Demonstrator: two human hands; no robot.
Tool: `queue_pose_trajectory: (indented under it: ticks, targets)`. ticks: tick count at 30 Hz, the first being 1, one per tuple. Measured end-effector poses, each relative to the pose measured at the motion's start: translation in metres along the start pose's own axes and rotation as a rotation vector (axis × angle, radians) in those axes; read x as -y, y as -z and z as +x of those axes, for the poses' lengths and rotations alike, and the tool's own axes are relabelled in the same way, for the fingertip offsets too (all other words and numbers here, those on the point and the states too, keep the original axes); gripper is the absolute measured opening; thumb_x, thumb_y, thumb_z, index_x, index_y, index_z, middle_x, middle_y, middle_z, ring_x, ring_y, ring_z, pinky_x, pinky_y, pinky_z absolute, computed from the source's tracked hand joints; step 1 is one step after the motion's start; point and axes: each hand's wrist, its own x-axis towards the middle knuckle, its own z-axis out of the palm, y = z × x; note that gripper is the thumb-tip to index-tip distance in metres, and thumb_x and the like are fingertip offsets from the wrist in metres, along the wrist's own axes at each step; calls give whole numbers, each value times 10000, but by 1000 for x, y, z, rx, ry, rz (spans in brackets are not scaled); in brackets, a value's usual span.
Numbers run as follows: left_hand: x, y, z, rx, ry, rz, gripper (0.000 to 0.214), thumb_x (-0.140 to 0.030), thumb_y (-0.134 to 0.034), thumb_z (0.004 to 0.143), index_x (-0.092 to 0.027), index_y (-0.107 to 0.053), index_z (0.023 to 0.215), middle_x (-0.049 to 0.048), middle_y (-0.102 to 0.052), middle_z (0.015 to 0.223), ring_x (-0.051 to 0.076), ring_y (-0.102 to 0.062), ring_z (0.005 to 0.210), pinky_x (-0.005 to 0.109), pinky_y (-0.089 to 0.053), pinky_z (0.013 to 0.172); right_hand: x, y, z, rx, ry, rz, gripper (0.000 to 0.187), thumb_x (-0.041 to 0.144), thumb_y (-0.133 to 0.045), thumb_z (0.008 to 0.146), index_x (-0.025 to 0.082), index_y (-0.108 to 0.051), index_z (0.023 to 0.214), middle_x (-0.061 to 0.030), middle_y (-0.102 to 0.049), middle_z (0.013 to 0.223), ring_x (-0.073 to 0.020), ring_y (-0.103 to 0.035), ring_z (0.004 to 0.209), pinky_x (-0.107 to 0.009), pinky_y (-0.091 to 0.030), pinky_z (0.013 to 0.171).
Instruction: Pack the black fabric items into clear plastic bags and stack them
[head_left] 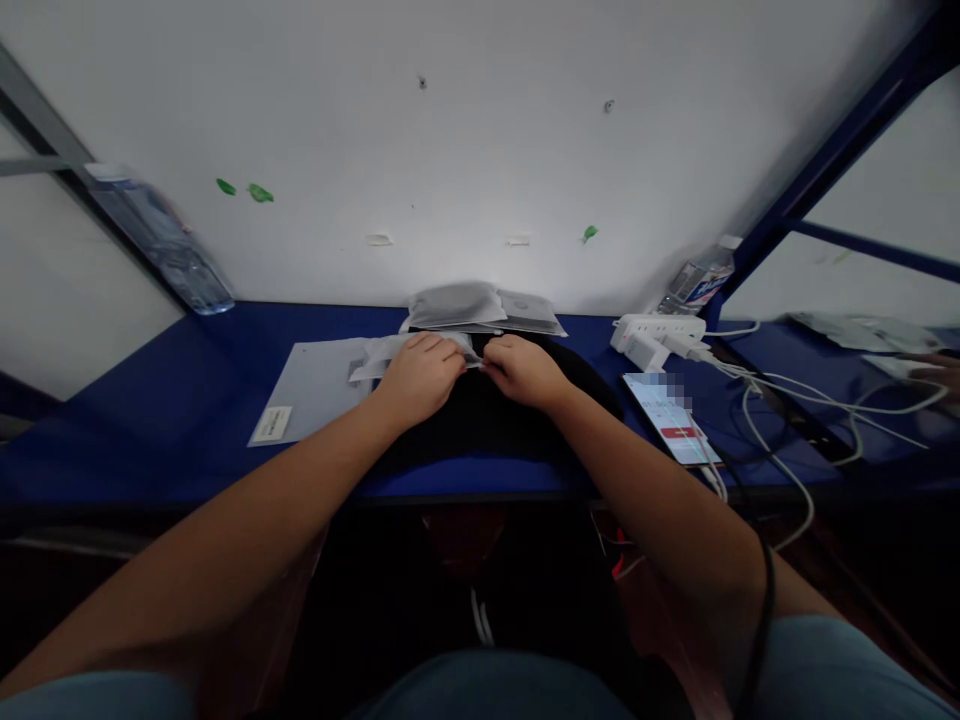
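My left hand (425,378) has its fingers curled over a small frosted plastic bag (382,352), part of which sticks out to the left. My right hand (525,371) is closed in a pinch on the bag's right end, close beside the left. What the bag contains is hidden. Below both hands lies a black cloth-like item (465,430) on the blue table (187,400). A larger frosted plastic bag (311,385) with a white label lies flat to the left, partly under the small one. Behind my hands rests a pile of frosted bags (457,305).
To the right are a white power strip (660,328) with plugs and cables, and a phone (671,420) with its screen lit. One bottle (161,240) leans in the left corner, another bottle (701,277) in the right. A white wall (480,150) closes off the back.
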Motion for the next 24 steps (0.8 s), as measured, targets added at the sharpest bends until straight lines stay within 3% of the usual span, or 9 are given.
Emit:
queue_pose_trajectory:
  ticks: [4, 7, 11, 14, 17, 21, 24]
  targets:
    - [3, 2, 0, 24, 18, -33, 240, -247, -513, 1023, -177, -725, 933, 98, -720, 1006, 259, -666, 985, 414, -521, 914, -3, -3, -2, -35, -16, 58, 104, 157, -578, 943, 198, -592, 848, -72, -662, 876, -214, -564, 836, -308, -404, 772]
    - [5, 2, 0, 61, 35, -43, 219, -236, -536, 1003, -158, -709, 1112, 123, -710, 1169, 273, -664, 1082, 414, -530, 969, -5, -3, -3, -54, -49, 113, 109, 171, -579, 943, 205, -581, 840, -57, -649, 850, -205, -553, 807, -300, -398, 754]
    - [8, 1, -2, 162, 132, -11, 505, -229, -630, 932, -106, -560, 1418, 185, -598, 1444, 325, -580, 1319, 449, -475, 1116, -3, -1, -4, -43, -54, 120, 140, 188, -565, 961, 206, -583, 823, -63, -647, 846, -210, -566, 825, -307, -404, 770]
    - [9, 2, -3, 238, 246, 54, 612, -253, -655, 913, -64, -502, 1474, 227, -558, 1491, 353, -557, 1364, 467, -449, 1154, -1, 0, -4, -7, -83, 142, 118, 183, -600, 944, 199, -605, 826, -57, -659, 849, -203, -586, 830, -303, -418, 769]
    - [10, 4, -3, 293, 257, 111, 603, -176, -609, 889, -30, -502, 1465, 251, -571, 1477, 360, -576, 1349, 483, -448, 1158, -4, 1, -6, 25, -127, 256, 44, 175, -672, 904, 186, -658, 944, -44, -690, 901, -186, -625, 835, -297, -463, 778]
    - [14, 3, -3, 282, 208, 127, 539, -77, -508, 860, -32, -567, 1394, 263, -619, 1419, 367, -631, 1285, 509, -491, 1111, -18, 6, -15, 52, -234, 352, 441, 245, -763, 869, 168, -640, 1286, -116, -699, 1208, -234, -672, 1092, -386, -529, 973]
    - [20, 2, -5, 224, 203, 107, 527, -62, -463, 853, -54, -588, 1365, 257, -656, 1369, 370, -669, 1231, 522, -539, 1044, -26, 9, -21, 220, -345, 293, 612, 392, -754, 896, 144, -592, 1432, -201, -577, 1462, -312, -582, 1343, -464, -452, 1149]
